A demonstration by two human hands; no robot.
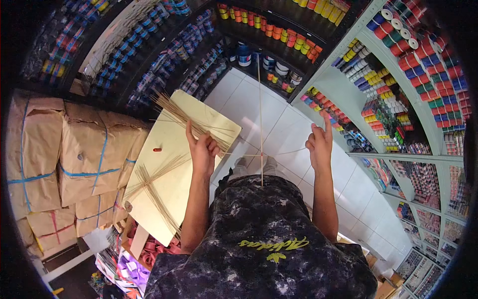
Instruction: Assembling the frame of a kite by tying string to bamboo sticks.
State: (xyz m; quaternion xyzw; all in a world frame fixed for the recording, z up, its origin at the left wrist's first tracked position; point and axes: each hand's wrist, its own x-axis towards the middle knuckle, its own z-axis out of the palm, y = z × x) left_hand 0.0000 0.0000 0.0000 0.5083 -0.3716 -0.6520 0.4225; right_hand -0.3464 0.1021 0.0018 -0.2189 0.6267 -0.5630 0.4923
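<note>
Between my two hands hangs a cross of thin sticks (pixel 261 124), one long upright stick and a slightly bowed crosspiece, joined by a small red binding. My left hand (pixel 202 149) is at the crosspiece's left end, index finger raised and the other fingers curled round the tip. At the other end is my right hand (pixel 320 140), also with a pointing index finger and curled fingers. Left of me, a pale yellow tabletop (pixel 174 142) bears a bundle of loose thin sticks (pixel 186 115), a pile of crossed sticks (pixel 149 182) and a small red item (pixel 157 149).
Brown paper parcels (pixel 89 149) tied with cord are stacked at the left. Dark shelves (pixel 199 22) of colourful spools stand ahead; pale green shelves (pixel 343 74) line the right. Below the table lie pink and purple ribbons (pixel 133 266). White tiles (pixel 318 164) cover the floor.
</note>
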